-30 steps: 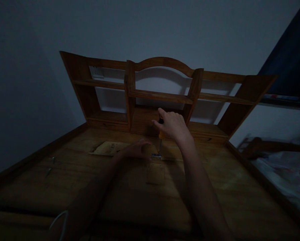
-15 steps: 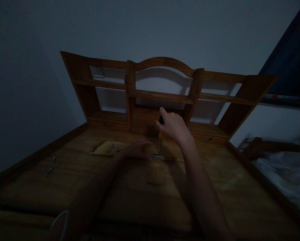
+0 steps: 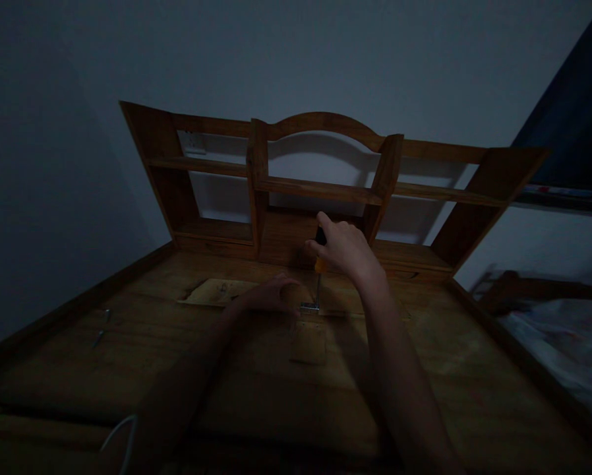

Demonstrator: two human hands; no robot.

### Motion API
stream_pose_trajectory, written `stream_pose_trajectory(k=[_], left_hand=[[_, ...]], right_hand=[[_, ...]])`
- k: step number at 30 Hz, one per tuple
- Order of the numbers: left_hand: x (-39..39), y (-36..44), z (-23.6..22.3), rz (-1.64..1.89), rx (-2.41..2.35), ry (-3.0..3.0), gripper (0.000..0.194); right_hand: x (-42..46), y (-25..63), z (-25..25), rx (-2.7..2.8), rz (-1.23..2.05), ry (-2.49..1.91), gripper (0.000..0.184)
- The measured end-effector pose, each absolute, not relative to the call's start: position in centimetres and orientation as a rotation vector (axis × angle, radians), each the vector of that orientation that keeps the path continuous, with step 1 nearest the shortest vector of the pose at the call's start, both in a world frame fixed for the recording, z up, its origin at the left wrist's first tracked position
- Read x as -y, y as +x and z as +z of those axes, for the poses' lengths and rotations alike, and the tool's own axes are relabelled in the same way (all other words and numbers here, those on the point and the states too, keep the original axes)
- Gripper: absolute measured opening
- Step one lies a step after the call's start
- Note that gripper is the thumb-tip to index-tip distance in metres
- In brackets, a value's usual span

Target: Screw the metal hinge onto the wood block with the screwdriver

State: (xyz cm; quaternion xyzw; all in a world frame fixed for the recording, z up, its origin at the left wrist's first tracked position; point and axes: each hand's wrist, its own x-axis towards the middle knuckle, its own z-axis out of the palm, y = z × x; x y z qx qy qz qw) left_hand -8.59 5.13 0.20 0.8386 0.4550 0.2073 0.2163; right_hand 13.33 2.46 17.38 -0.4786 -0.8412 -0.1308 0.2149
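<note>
In dim light, my right hand [image 3: 345, 251] is closed round the black and yellow handle of a screwdriver [image 3: 319, 264] that stands upright. Its tip rests on a small metal bracket [image 3: 309, 307] on the wooden desk top [image 3: 424, 356]. My left hand [image 3: 271, 295] lies on the desk just left of the bracket, fingers curled and pressed beside it. A small pale wooden block [image 3: 308, 343] sits right below the bracket.
A wooden shelf unit [image 3: 320, 191] with an arched top stands along the desk's back edge. A flat pale board [image 3: 217, 291] lies to the left, two loose screws [image 3: 101, 328] farther left. A white cable [image 3: 120, 435] loops at the near edge. A bed [image 3: 563, 343] is at the right.
My right hand has shifted slightly on the screwdriver handle, as in a turn. The left hand and the bracket stay where they were.
</note>
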Motion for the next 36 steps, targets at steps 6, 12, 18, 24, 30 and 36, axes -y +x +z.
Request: stream_pose_trajectory(k=[6, 12, 18, 24, 30, 36], left_hand=[[-5.0, -8.6, 0.3, 0.573, -1.268, 2.319, 0.086], [-5.0, -8.6, 0.1, 0.586, -1.267, 2.336, 0.085], [-5.1, -8.7, 0.0, 0.595, -1.260, 2.316, 0.082], [-5.0, -8.7, 0.1, 0.612, -1.231, 2.344, 0.083], [-5.2, -8.7, -0.1, 0.566, -1.290, 2.320, 0.087], [-5.1, -8.7, 0.0, 0.566, -1.287, 2.324, 0.086]], right_hand=[[-2.5, 13.9, 17.8, 2.417, -0.077, -1.172, 0.031], [-2.9, 13.9, 17.5, 2.417, -0.131, -1.168, 0.029], [-3.0, 13.6, 17.2, 2.405, -0.233, -1.208, 0.031], [-2.5, 13.1, 17.5, 2.354, -0.378, -1.296, 0.034], [-1.9, 13.3, 17.9, 2.335, -0.236, -1.276, 0.031], [-2.6, 14.3, 18.1, 2.405, 0.003, -1.108, 0.026]])
